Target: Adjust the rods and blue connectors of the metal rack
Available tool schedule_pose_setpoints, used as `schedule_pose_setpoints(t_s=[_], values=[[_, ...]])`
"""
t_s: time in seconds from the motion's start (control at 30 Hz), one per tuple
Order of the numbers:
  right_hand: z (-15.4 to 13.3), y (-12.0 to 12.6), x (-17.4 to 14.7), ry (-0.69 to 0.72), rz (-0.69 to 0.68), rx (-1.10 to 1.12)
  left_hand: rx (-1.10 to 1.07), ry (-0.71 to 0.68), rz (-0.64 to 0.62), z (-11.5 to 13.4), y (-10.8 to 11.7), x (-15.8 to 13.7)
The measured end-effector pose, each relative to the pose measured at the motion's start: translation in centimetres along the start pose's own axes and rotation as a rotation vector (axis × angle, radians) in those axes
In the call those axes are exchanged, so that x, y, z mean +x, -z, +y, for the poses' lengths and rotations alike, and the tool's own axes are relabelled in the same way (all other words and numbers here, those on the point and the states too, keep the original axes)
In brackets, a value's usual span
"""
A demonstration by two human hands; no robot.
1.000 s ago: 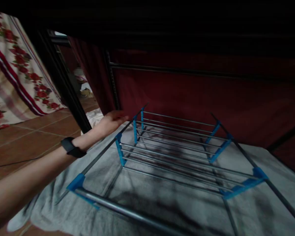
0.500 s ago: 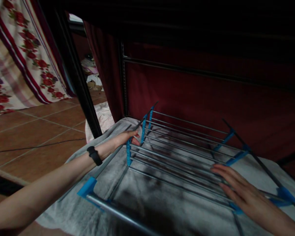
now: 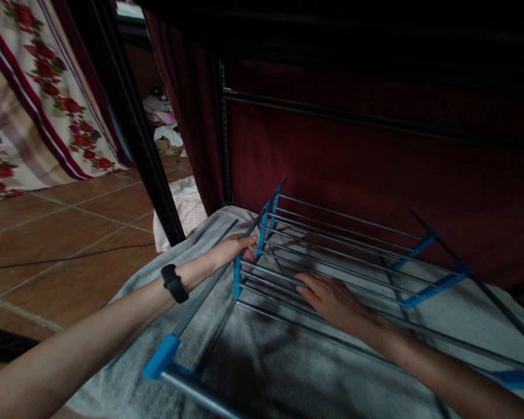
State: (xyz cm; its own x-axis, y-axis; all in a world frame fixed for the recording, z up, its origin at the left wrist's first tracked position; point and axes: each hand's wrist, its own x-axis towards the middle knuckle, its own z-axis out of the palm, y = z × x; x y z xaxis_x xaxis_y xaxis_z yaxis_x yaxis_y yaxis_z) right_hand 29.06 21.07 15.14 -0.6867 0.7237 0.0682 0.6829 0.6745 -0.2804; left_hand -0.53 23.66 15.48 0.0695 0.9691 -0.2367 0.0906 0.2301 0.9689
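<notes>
A metal drying rack (image 3: 344,317) with thin parallel rods and blue plastic joints stands on a grey fleecy blanket. On its left side my left hand (image 3: 236,249), with a black band on the wrist, is closed around the dark side bar close to a blue perforated bracket (image 3: 262,231). Part of those fingers is hidden behind the bar. My right hand (image 3: 329,295) reaches over the rods from the right. Its fingers and thumb lie on either side of one rod near the rack's left half, the fingertips bent down onto it.
A black metal frame post (image 3: 146,134) rises at left, and a dark crossbar (image 3: 332,110) runs before a maroon curtain (image 3: 375,169). Dark framing hangs low overhead. On the tiled floor (image 3: 91,227) lie a cable (image 3: 70,257) and a striped cloth (image 3: 186,206). A floral cloth (image 3: 48,87) hangs far left.
My right hand has moved left along the rods, from the rack's right side towards its left half. My left hand keeps its hold on the side bar. The view has shifted slightly.
</notes>
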Motion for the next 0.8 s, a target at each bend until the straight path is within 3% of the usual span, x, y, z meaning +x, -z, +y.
schedule_pose_setpoints(t_s=[0.8], values=[[-0.6, 1.2, -0.1, -0.001, -0.005, -0.051, 0.045, -0.066, 0.039, 0.1, 0.0, -0.2]])
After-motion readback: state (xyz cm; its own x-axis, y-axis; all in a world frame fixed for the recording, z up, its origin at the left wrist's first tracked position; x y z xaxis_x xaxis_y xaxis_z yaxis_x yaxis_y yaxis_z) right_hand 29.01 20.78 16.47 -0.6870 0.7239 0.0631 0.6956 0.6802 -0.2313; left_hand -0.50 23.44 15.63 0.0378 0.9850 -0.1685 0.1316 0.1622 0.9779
